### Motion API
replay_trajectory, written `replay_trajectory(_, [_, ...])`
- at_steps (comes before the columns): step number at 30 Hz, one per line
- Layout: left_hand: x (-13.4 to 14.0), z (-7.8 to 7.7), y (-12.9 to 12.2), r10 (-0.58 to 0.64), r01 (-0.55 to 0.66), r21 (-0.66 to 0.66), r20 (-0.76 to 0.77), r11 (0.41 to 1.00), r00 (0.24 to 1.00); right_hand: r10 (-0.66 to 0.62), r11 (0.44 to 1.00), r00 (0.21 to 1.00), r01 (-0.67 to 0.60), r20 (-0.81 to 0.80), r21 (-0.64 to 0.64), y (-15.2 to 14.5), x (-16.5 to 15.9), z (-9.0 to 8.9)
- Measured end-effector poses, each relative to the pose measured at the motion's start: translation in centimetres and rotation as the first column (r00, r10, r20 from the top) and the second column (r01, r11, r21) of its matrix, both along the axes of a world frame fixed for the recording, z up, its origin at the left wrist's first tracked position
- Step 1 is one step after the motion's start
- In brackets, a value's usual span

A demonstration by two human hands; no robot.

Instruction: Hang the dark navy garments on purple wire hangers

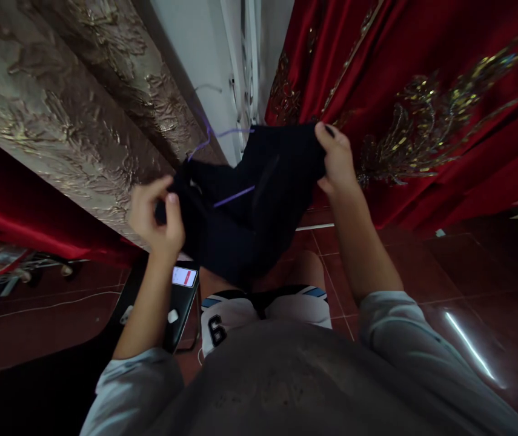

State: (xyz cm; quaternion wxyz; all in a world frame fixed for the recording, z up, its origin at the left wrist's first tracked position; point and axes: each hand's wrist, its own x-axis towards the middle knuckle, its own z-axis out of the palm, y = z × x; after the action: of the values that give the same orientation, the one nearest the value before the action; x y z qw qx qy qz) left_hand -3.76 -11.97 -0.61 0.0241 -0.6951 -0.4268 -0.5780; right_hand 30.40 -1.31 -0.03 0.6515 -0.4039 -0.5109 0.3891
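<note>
A dark navy garment (281, 188) with purple cords hangs stretched between my hands, in front of my legs. It looks like a pair of shorts, but its folds hide the full shape. One purple cord (202, 145) dangles loose at its upper left, and another strip of purple crosses its middle. My left hand (156, 212) pinches the garment's left edge between thumb and fingers, a little blurred. At the upper right corner, my right hand (337, 157) grips the cloth with the thumb on top.
Red curtains with gold sequins (431, 121) hang on the right, beige textured curtains (117, 115) on the left. White door panels (208, 54) stand between them. A phone with a lit screen (184, 277) lies on a black bench (181, 309) at my left. The floor (404, 266) is red tile.
</note>
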Motion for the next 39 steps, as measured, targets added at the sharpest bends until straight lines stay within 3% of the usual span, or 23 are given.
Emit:
replay_trajectory(2, [1.4, -1.2, -0.8, -0.023, 0.032, 0.038, -0.208, 0.999, 0.978, -0.044, 0.999, 0.999, 0.045, -0.018, 0.030, 1.1, 0.9, 1.1])
replay_trajectory(3, [2.1, -1.7, -1.0, -0.058, 0.054, -0.019, -0.306, 0.998, 0.950, -0.070, 0.997, 0.997, 0.071, -0.038, 0.042, 1.1, 1.3, 1.3])
replay_trajectory(5, [3.7, -2.5, -0.9, -0.164, 0.043, -0.278, -0.428, 0.960, 0.889, -0.138, 0.988, 0.986, 0.144, -0.096, 0.056, 0.3, 2.0, 0.9])
replay_trajectory(7, [5.0, -3.4, -0.5, -0.196, -0.015, -0.433, -0.437, 0.901, 0.878, -0.206, 0.975, 0.966, 0.217, -0.154, 0.054, -1.2, 2.6, -0.3])
replay_trajectory(11, [7.0, -5.9, -0.4, -0.177, 0.087, -0.400, -0.193, 0.912, 0.965, -0.346, 0.934, 0.925, 0.355, -0.154, 0.032, -4.5, 3.6, -3.7])
replay_trajectory(13, [8.1, -7.3, -1.0, -0.170, 0.172, -0.329, 0.035, 0.928, 0.985, -0.506, 0.854, 0.857, 0.513, -0.096, 0.082, -6.4, 3.0, -5.4])
replay_trajectory(16, [9.9, -8.6, -2.3, -0.117, 0.214, -0.284, 0.323, 0.935, 0.939, -0.742, 0.668, 0.670, 0.736, 0.021, 0.115, -10.0, -0.2, -8.2])
replay_trajectory(17, [10.5, -8.8, -2.6, -0.103, 0.225, -0.278, 0.395, 0.934, 0.913, -0.737, 0.676, 0.673, 0.733, 0.064, 0.075, -11.2, -1.8, -9.2])
replay_trajectory(18, [11.0, -8.8, -3.0, -0.097, 0.240, -0.270, 0.452, 0.933, 0.887, -0.658, 0.750, 0.742, 0.662, 0.129, 0.015, -12.2, -3.5, -10.3])
replay_trajectory(19, [11.5, -8.7, -3.3, -0.097, 0.257, -0.261, 0.499, 0.931, 0.861, -0.486, 0.857, 0.850, 0.509, 0.204, -0.078, -13.0, -5.2, -11.3])
replay_trajectory(20, [11.9, -8.5, -3.6, -0.103, 0.277, -0.254, 0.536, 0.927, 0.838, -0.259, 0.930, 0.936, 0.308, 0.238, -0.199, -13.5, -6.7, -12.2])
replay_trajectory(22, [12.4, -7.9, -4.1, -0.120, 0.318, -0.250, 0.582, 0.915, 0.804, 0.078, 0.926, 0.980, -0.003, 0.185, -0.378, -13.7, -8.9, -13.5])
replay_trajectory(24, [12.7, -7.4, -4.5, -0.139, 0.356, -0.260, 0.600, 0.897, 0.788, 0.222, 0.877, 0.972, -0.165, 0.077, -0.451, -13.2, -10.0, -14.0])
replay_trajectory(29, [13.0, -7.0, -5.2, -0.153, 0.402, -0.283, 0.621, 0.871, 0.769, 0.366, 0.772, 0.914, -0.402, -0.173, -0.492, -12.3, -10.4, -13.4])
replay_trajectory(32, [13.1, -7.4, -5.3, -0.144, 0.401, -0.293, 0.625, 0.868, 0.767, 0.242, 0.811, 0.938, -0.336, -0.248, -0.479, -12.6, -10.4, -13.3])
replay_trajectory(35, [13.1, -7.8, -5.2, -0.116, 0.376, -0.313, 0.614, 0.872, 0.781, 0.179, 0.822, 0.959, -0.269, -0.220, -0.503, -12.8, -10.1, -13.7])
replay_trajectory(39, [13.6, -7.5, -5.3, -0.112, 0.386, -0.316, 0.631, 0.866, 0.768, 0.254, 0.773, 0.908, -0.397, -0.333, -0.494, -13.0, -9.8, -14.3])
